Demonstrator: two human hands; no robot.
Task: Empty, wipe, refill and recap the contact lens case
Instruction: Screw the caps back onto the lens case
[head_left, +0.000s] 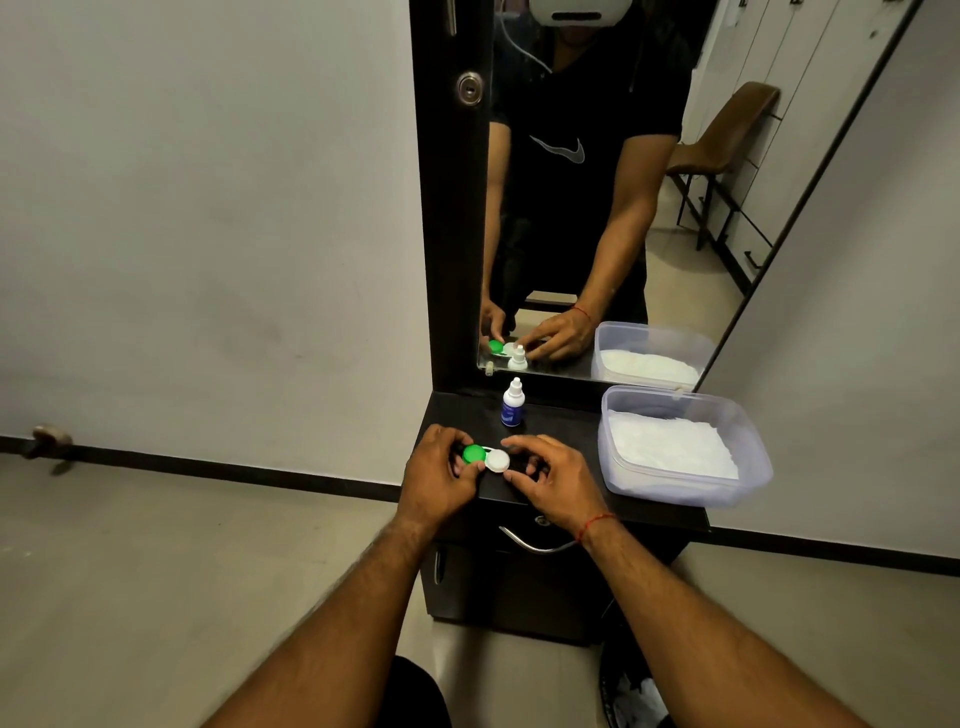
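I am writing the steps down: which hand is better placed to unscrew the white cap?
Probably the right hand: its fingers are already at the white cap, while the left hand holds the green cap side.

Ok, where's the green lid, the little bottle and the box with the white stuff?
green lid (474, 453): head view, on its top face.
little bottle (512, 410): head view, on its blue label.
box (675, 496): head view, on its clear front wall.

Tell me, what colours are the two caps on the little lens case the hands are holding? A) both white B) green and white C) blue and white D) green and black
B: the lens case shows a green cap under the left hand and a white cap beside the right hand.
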